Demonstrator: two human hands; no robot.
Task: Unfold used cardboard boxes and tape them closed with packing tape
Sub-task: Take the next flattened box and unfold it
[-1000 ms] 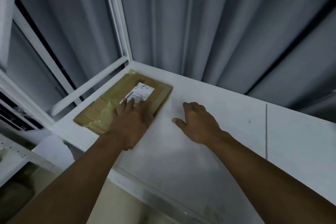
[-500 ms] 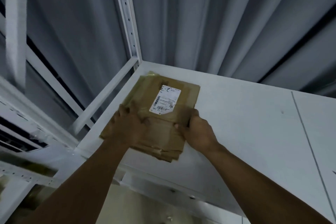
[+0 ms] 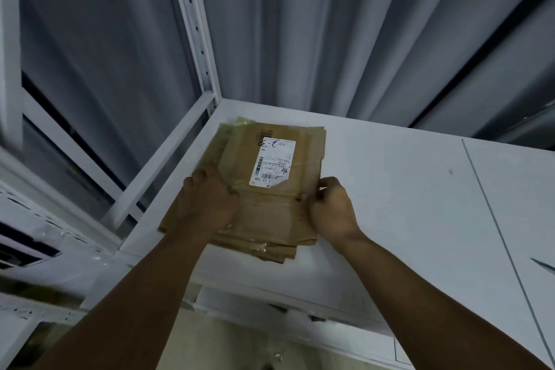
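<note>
A flattened brown cardboard box (image 3: 270, 213) with a white shipping label (image 3: 274, 164) and old clear tape lies on top of other flattened boxes, at the left end of a white shelf (image 3: 405, 204). My left hand (image 3: 210, 201) grips the top box at its left side, fingers curled over the cardboard. On the opposite side, my right hand (image 3: 332, 209) pinches the box's right edge. No packing tape roll is in view.
A white perforated rack upright (image 3: 195, 30) and crossbars (image 3: 162, 162) stand at the shelf's left corner. Grey curtain folds (image 3: 345, 24) hang behind. The shelf's front edge (image 3: 300, 294) runs below the boxes, with floor beneath it.
The stack has been pulled toward the shelf's front and turned. My right hand went from resting flat on the shelf to pinching the box's right edge; my left hand now grips the left side.
</note>
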